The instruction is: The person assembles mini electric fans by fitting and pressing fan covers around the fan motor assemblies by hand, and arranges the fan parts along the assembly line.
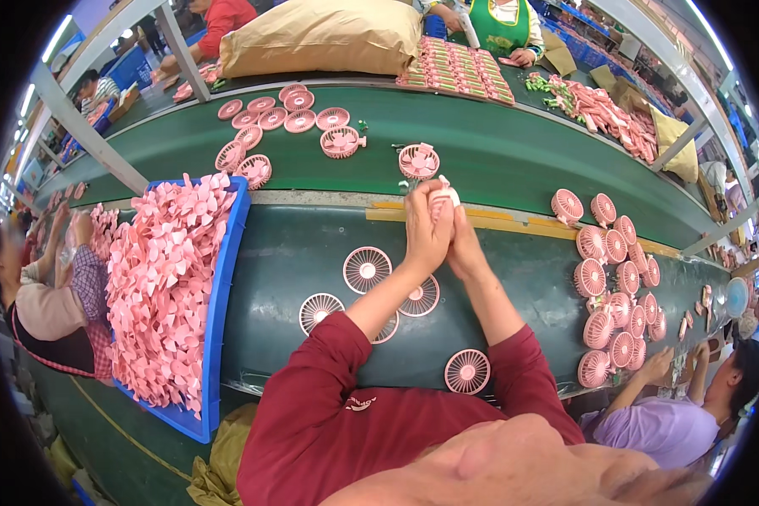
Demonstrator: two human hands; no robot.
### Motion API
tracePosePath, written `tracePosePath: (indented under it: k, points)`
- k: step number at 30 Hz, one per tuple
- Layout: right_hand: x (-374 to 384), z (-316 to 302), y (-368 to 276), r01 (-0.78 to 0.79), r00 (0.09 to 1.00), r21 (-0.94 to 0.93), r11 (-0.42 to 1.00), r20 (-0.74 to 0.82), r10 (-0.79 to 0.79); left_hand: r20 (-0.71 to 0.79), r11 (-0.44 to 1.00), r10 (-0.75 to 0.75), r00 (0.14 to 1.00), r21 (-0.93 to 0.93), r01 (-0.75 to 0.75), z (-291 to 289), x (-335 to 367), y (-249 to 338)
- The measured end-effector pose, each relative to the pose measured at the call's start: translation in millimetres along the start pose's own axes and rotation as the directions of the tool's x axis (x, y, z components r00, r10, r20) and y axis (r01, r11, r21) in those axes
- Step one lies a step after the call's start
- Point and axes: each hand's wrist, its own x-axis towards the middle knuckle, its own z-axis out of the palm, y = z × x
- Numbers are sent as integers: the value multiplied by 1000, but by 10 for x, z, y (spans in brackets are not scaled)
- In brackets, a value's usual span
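Note:
My left hand [427,229] and my right hand [466,246] are pressed together over the far edge of the dark green table [287,244]. Closed between them is a small pink part [444,197], mostly covered by fingers; its exact kind is hard to make out. Just beyond, a pink fan head [418,161] with its blades showing lies on the green conveyor belt [514,181]. Several round pink fan grilles [368,270] are spread on the table around my forearms, some partly under my left sleeve. One grille [466,372] lies near my body.
A blue crate [213,337] heaped with pink fan blades [164,278] stands left. Pink fan heads [622,309] are stacked right. More grilles [299,121] ride the belt. Beyond are a brown sack [312,38] and a person in a green apron [493,25]. Co-workers sit on both sides.

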Motion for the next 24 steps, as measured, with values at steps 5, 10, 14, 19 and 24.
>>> tracePosePath:
  k: [5,10,14,19,24]
  points:
    - [543,-718,-242,141,936,-492,859,-216,-277,308,975,19,951,203,-86,5,230,-434]
    - [479,-1662,-442,-81,669,-995,-65,-6,-743,395,921,-94,914,382,-71,-9,705,-730]
    - [-22,-805,-423,255,900,-962,95,201,-386,195,762,-213,957,647,38,-129,1004,-1192]
    - [-549,-207,-323,500,839,-841,206,529,128,360,708,-302,882,705,-45,102,1161,-1478]
    - [-649,-206,-230,408,894,-909,86,416,164,266,720,-427,864,678,147,176,1053,-1387]
